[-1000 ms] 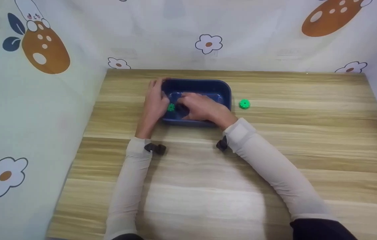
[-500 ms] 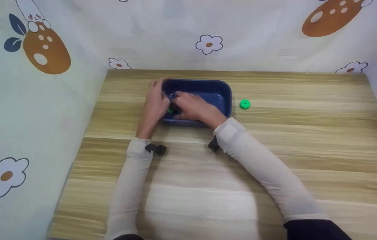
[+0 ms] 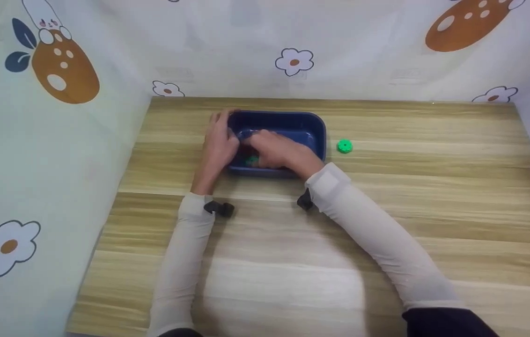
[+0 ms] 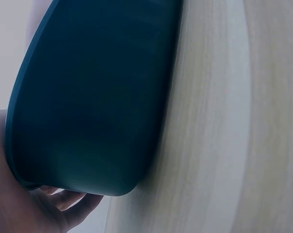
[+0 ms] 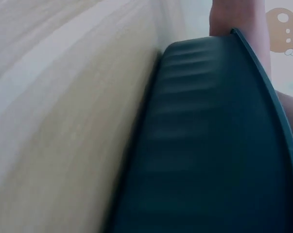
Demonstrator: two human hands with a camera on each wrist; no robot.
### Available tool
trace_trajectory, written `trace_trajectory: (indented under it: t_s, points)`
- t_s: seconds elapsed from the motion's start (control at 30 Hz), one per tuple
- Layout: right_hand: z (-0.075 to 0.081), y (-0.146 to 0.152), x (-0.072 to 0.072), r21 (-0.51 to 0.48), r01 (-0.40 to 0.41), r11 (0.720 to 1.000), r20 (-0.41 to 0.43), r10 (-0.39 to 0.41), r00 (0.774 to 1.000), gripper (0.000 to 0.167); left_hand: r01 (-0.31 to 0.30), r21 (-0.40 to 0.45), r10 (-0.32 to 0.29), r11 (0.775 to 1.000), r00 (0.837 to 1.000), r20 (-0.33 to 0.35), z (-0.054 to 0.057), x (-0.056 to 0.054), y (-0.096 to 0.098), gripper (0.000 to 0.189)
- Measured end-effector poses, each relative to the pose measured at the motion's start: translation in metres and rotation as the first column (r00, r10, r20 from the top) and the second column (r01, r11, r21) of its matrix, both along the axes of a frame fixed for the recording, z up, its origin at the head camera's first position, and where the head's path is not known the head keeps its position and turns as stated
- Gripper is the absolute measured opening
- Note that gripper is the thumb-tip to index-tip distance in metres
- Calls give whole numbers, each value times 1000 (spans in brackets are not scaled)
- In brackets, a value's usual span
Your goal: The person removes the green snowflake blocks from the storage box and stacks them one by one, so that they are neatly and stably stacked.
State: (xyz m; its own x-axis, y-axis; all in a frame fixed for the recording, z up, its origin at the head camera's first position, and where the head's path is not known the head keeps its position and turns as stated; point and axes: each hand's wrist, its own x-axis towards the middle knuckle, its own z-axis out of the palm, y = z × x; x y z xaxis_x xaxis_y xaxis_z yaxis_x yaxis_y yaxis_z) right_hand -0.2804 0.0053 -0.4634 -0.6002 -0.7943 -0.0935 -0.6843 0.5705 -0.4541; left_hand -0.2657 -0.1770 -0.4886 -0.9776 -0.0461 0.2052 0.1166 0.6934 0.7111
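A dark blue rectangular bin (image 3: pixel 314 135) stands on the table. My left hand (image 3: pixel 218 145) grips its left end, thumb over the rim and fingers along the outside, as the left wrist view also shows with the bin wall (image 4: pixel 93 97). Down inside the bin, my right hand (image 3: pixel 276 149) reaches toward the left part. Beside its lower fingers lies a green notched piece (image 3: pixel 252 160), partly hidden and blurred. Whether the right fingers hold it cannot be made out. In the right wrist view the bin's outer wall (image 5: pixel 199 136) blocks that hand.
A green round notched disc (image 3: pixel 344 146) lies on the wood-grain table (image 3: pixel 433 187), just right of the bin. A patterned cloth wall (image 3: pixel 349 51) rises behind the table's far edge, with another at the left.
My right hand shifted left in the bin, then slightly back right. The green piece in there went from near my left thumb to lower and farther right. My left hand stayed put.
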Motion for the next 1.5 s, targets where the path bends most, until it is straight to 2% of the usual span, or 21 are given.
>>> trace_trajectory:
  t_s: [0.23, 0.43, 0.6, 0.7, 0.93, 1.07, 1.23, 1.37, 1.5]
  points:
    - [13, 16, 3, 166, 29, 986, 8, -31, 999, 13, 2, -3, -2, 1000, 1000, -1, 0, 1, 0, 62]
    - [26, 29, 5, 278, 74, 958, 45, -90, 995, 17, 4, 4, -4, 1000, 1000, 4, 1, 3, 0, 60]
    - [32, 42, 4, 304, 81, 949, 99, -116, 988, 28, 11, 15, -10, 1000, 1000, -25, -1, 1, 0, 61]
    - [35, 50, 3, 301, 80, 950, 127, -124, 984, 33, 12, 21, -11, 1000, 1000, -21, -1, 1, 0, 62]
    - [40, 66, 2, 329, 87, 940, 143, -141, 980, 29, 7, 16, -8, 1000, 1000, 7, 1, 1, 0, 63]
    - [39, 75, 2, 268, 52, 962, 144, -93, 985, 27, 6, 21, -6, 1000, 1000, 12, 1, 1, -1, 64]
    - [37, 87, 2, 123, 25, 992, 127, -41, 991, 22, 12, 9, -12, 1000, 1000, 0, 1, 1, -1, 64]
    - [34, 96, 2, 12, 30, 999, 110, -32, 993, 21, 13, 1, -13, 1000, 1000, -11, 0, 1, -1, 63]
    - [32, 104, 3, -81, 49, 995, 112, -40, 993, 25, 12, 2, -12, 1000, 1000, -14, 0, 2, -1, 64]
